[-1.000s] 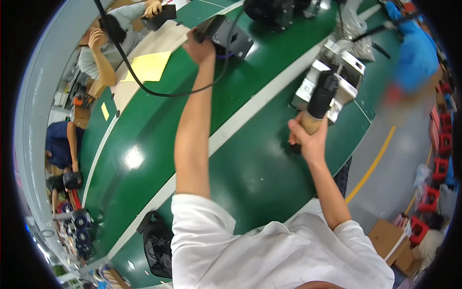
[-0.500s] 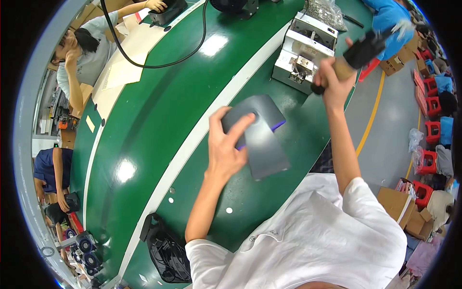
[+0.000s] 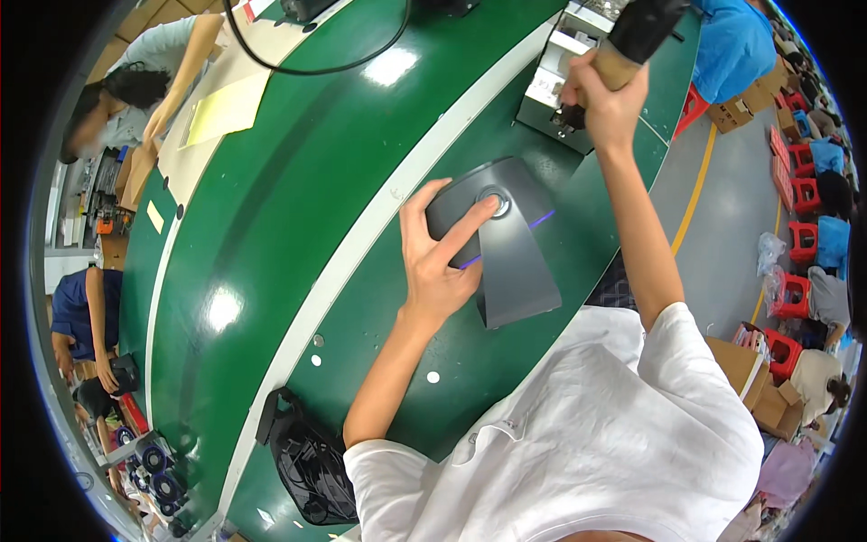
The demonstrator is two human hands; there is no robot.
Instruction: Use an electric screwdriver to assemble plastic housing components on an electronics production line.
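My left hand [image 3: 438,271] grips a dark grey desk-fan-like housing [image 3: 519,271] with a flat stand leg and a thin purple edge strip. One fingertip rests at a round silver washer-like part [image 3: 498,206] where the leg joins the body. Raised at the upper right, my right hand [image 3: 610,104] is wrapped round a black and tan electric screwdriver [image 3: 632,41]. Its dark lower end is over the near side of a white and metal screw feeder [image 3: 545,90], which my hand and the tool partly cover.
A black mesh bag [image 3: 312,470] lies at the lower left, near small white discs [image 3: 433,378]. A white strip [image 3: 361,237] divides the green table. Two co-workers [image 3: 135,90] [image 3: 90,316] are at its far left; a black cable [image 3: 334,70] loops above. Red stools [image 3: 795,294] stand right.
My right hand has brought the screwdriver left and up to the feeder. The housing has shifted slightly right, and the round metal part at its joint now shows. The far co-worker has leaned forward.
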